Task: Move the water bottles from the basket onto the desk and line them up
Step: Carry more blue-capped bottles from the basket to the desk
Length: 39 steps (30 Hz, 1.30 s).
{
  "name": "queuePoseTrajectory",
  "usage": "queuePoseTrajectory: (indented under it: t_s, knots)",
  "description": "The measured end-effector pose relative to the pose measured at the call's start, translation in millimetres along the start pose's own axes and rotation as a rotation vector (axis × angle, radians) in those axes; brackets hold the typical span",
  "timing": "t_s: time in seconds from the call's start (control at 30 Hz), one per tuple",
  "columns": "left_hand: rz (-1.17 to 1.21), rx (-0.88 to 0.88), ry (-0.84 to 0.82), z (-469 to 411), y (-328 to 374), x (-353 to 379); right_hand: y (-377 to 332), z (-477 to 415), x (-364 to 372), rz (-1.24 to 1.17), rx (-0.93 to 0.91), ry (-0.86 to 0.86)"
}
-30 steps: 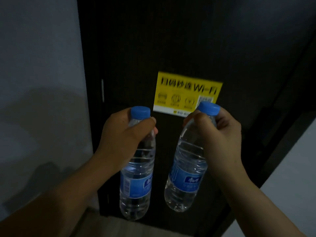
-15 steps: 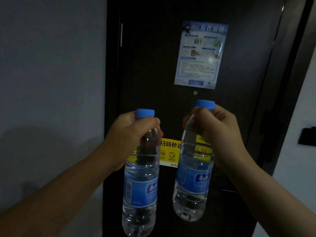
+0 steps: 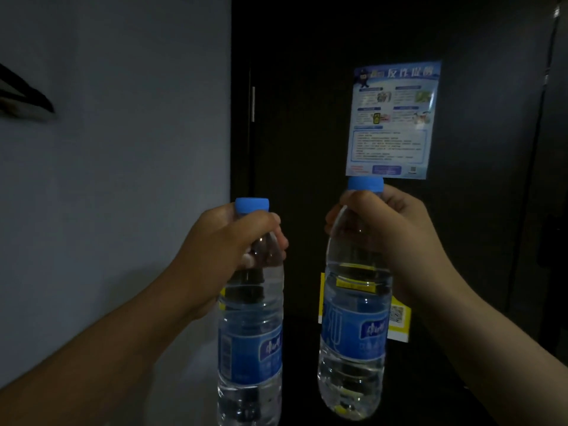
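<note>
- Lower centre-left of the frame: left bottle (image 3: 250, 342), held in the air, upright, long axis close to vertical, left cap (image 3: 252, 205) on top, base cut off by the bottom edge.
- Lower centre-right: right bottle (image 3: 353, 339), also in the air, right cap (image 3: 365, 183) up, long axis leaning a little, top toward the right, base in view just above the bottom edge.
- Blue labels on both, facing the camera; right cap higher in the frame than the left one.
- Between the two bottles, a narrow dark gap; no contact.
- Left half of the frame: pale wall (image 3: 123, 179), with a dark, blurred shape (image 3: 24, 99) at the upper left.
- Centre and right: dark door (image 3: 307, 118), its vertical edge against the wall just left of the left cap.
- On the door, upper right: blue poster (image 3: 392, 118), lower edge just above the right cap; lower down, a yellow sticker (image 3: 399, 318) partly hidden behind the right bottle.
- Depth of free space between bottles and door: cannot tell.
- Left hand (image 3: 221, 253): clenched round the left bottle's neck and shoulder just under the cap, thumb across the front, forearm rising from the lower left corner.
- Right hand (image 3: 396, 238): grasping the right bottle's neck just under its cap, fingers curled round from the right, forearm rising from the lower right corner.
</note>
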<state>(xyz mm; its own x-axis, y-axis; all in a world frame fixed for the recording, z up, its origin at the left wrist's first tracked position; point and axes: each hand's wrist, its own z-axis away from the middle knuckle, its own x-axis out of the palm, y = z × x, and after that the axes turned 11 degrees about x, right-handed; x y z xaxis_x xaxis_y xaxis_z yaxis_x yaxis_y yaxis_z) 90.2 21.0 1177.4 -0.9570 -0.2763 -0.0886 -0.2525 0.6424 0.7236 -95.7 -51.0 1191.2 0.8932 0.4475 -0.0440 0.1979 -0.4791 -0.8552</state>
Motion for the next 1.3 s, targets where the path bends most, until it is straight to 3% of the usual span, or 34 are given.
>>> queuePoseTrajectory:
  t_s: [0.37,0.67,0.77,1.0,1.3]
  knots:
    - [-0.282,-0.034,0.379,15,5,34,43,-51,-10,-0.167,-0.022,-0.307]
    - [-0.511,-0.052,0.652,74,56,32,36,-37,49,-0.398,-0.051,-0.598]
    - [-0.586,-0.041,0.744,104,84,25,21,-16,82,-0.516,-0.001,-0.720]
    - [-0.824,-0.038,0.980,202,166,10,-26,59,159,-0.634,-0.098,-0.982]
    - [-1.065,0.019,1.273,327,273,36,-87,194,244,-0.799,-0.031,-1.277]
